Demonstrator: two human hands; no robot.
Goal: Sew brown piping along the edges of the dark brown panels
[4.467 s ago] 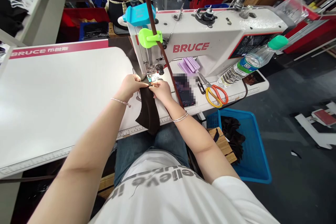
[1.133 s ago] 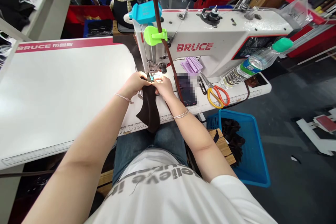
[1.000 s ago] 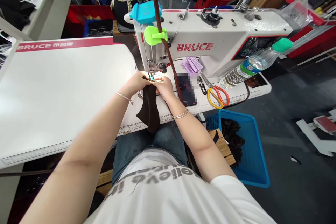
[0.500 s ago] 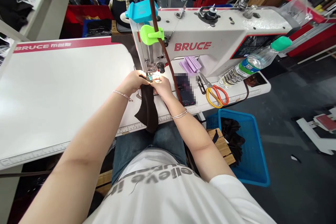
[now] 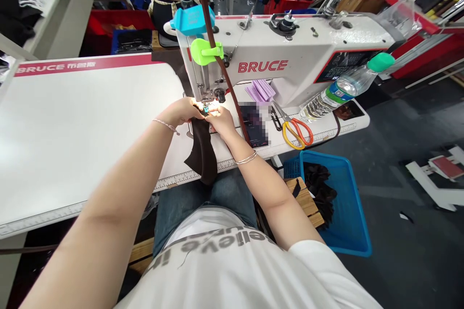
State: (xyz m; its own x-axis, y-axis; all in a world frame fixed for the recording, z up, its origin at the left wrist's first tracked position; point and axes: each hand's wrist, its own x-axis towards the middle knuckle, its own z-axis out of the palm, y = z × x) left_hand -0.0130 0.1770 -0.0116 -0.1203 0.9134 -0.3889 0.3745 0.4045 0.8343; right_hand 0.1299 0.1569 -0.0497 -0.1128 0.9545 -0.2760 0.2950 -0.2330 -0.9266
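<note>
A dark brown fabric piece (image 5: pixel 201 149) lies under the presser foot (image 5: pixel 206 104) of a white BRUCE sewing machine (image 5: pixel 290 58) and hangs over the table's front edge. My left hand (image 5: pixel 179 110) pinches the fabric's top left edge just before the foot. My right hand (image 5: pixel 219 119) presses and pinches the fabric on the right side of the foot. Both hands have their fingers closed on the cloth. A brown strap (image 5: pixel 213 43) runs down from above, past the needle area.
Orange-handled scissors (image 5: pixel 295 130), a phone (image 5: pixel 254 123), purple tags (image 5: pixel 260 90) and a lying water bottle (image 5: pixel 344 87) sit on the machine bed. A blue basket (image 5: pixel 348 203) of dark fabric pieces stands on the floor at right. The wide white table (image 5: pixel 72 125) stretches left. Another person stands behind the machine.
Both hands have stayed at the presser foot, holding the brown fabric; they have crept slightly toward the needle. The view has shifted a little.
</note>
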